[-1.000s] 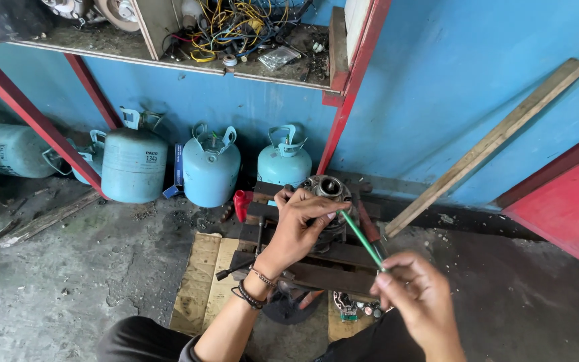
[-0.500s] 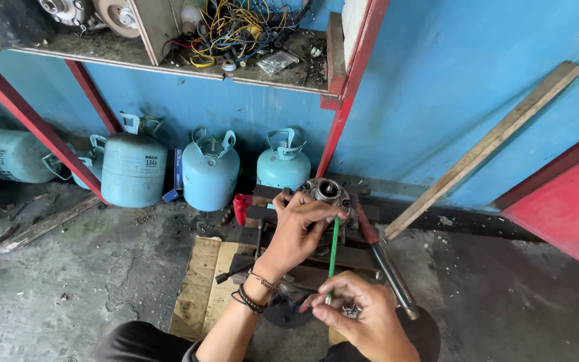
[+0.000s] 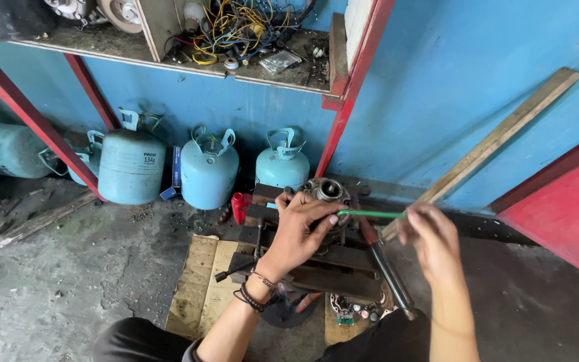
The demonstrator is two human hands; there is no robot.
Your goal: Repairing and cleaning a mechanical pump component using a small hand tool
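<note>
Steadying metal housing (image 3: pixel 328 193) with left hand (image 3: pixel 301 231), clamped on its rim.
Right hand (image 3: pixel 430 241) pinches thin green rod (image 3: pixel 368 214): I judge it light, springy; housing heavy, rigid.

The left hand (image 3: pixel 301 231) is held forward at the middle of the view, back turned upward, its fingers curled down and closed around what lies beneath them, the thumb (image 3: pixel 322 220) pointed to the right. The left forearm is stretched up from the lower edge of the view, bare, with dark bands worn at the wrist. The right hand (image 3: pixel 431 238) is raised to the right of the left, well apart from it, back turned toward the camera, its fingertips drawn together in a pinch at the upper left. The right forearm is held nearly upright from the bottom edge, also bare.
</note>
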